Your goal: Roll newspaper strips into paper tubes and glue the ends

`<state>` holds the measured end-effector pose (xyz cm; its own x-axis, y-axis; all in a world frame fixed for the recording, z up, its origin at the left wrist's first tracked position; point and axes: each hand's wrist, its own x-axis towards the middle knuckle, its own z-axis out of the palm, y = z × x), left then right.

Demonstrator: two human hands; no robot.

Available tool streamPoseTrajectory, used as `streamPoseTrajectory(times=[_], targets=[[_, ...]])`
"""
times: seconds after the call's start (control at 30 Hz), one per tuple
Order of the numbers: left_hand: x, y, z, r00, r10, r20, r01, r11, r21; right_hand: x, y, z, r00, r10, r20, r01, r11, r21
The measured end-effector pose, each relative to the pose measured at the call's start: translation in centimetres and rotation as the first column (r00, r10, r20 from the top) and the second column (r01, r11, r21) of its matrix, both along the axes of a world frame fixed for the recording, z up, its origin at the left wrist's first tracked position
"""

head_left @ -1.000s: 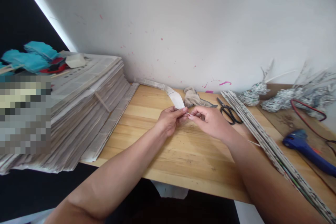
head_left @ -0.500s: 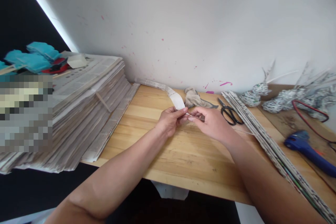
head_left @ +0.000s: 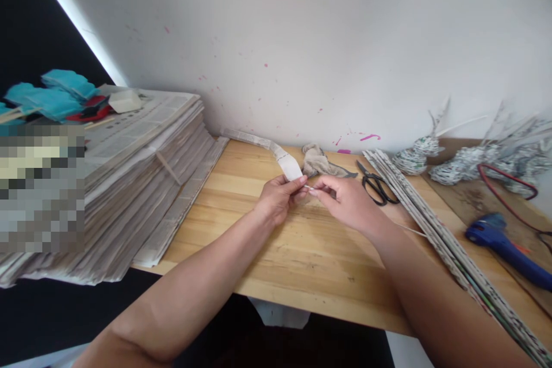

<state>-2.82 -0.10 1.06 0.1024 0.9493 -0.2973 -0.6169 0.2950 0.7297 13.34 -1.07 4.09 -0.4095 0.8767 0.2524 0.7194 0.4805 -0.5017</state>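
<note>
A long newspaper strip (head_left: 288, 164) runs from the tall paper stack at the left to my left hand (head_left: 278, 198), whose thumb and fingers pinch its near end. Just right of it, my right hand (head_left: 342, 198) is closed, its thumb and forefinger pinching the thin rolled end of the strip. The fingertips of both hands are close together above the wooden table (head_left: 297, 264). A thin stick (head_left: 411, 230) shows beyond my right forearm.
Newspapers (head_left: 142, 184) are stacked at the left. Behind my hands lies a crumpled cloth (head_left: 321, 161). Black scissors (head_left: 377, 187), rolled paper sticks (head_left: 448, 241), a blue glue gun (head_left: 504, 247) and woven paper figures (head_left: 416, 155) are at the right.
The fingers of my right hand have shifted slightly at the rolled end of the strip. The thin stick by my right forearm lies at a slightly different place. Both hands keep their hold.
</note>
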Motion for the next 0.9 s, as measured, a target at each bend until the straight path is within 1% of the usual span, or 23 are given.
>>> streamPoseTrajectory(times=[0.1,0.17,0.27,0.37,0.43,0.53,0.63,0.77,0.9], targets=[[-0.01,-0.07,0.01,1.000,0.001,0.000,-0.001,1.000,0.005,0.01,-0.04,0.18,0.998,-0.014,0.061,0.014,1.000,0.000],[-0.01,-0.11,0.07,1.000,0.006,-0.005,-0.006,1.000,0.004,0.02,-0.06,0.30,0.997,-0.013,0.077,0.015,1.000,-0.027],[-0.01,-0.13,0.17,1.000,0.008,-0.015,-0.008,1.000,-0.002,-0.03,-0.07,0.33,0.999,0.006,0.033,-0.004,0.999,-0.042],[-0.01,-0.09,0.18,1.000,0.005,-0.016,-0.005,1.000,0.002,-0.14,-0.05,0.26,1.000,0.009,0.004,-0.009,1.000,-0.009],[-0.03,-0.08,0.13,1.000,-0.005,-0.006,0.005,1.000,0.012,-0.16,-0.03,0.25,0.999,-0.001,0.034,0.001,1.000,-0.007],[-0.04,-0.11,0.10,1.000,-0.019,0.005,0.019,1.000,0.015,-0.06,0.00,0.30,0.997,-0.004,0.074,0.007,0.999,-0.040],[-0.04,-0.20,0.18,1.000,-0.021,0.010,0.021,1.000,0.013,0.11,-0.03,0.33,0.997,0.016,0.074,-0.012,0.998,-0.062],[-0.03,-0.20,0.27,0.999,-0.021,0.029,0.021,1.000,0.001,0.25,-0.08,0.37,0.998,0.033,0.061,-0.030,0.998,-0.050],[-0.05,-0.06,0.13,0.996,-0.048,0.072,0.049,0.999,-0.005,0.25,-0.10,0.50,0.996,0.009,0.091,-0.007,1.000,-0.026]])
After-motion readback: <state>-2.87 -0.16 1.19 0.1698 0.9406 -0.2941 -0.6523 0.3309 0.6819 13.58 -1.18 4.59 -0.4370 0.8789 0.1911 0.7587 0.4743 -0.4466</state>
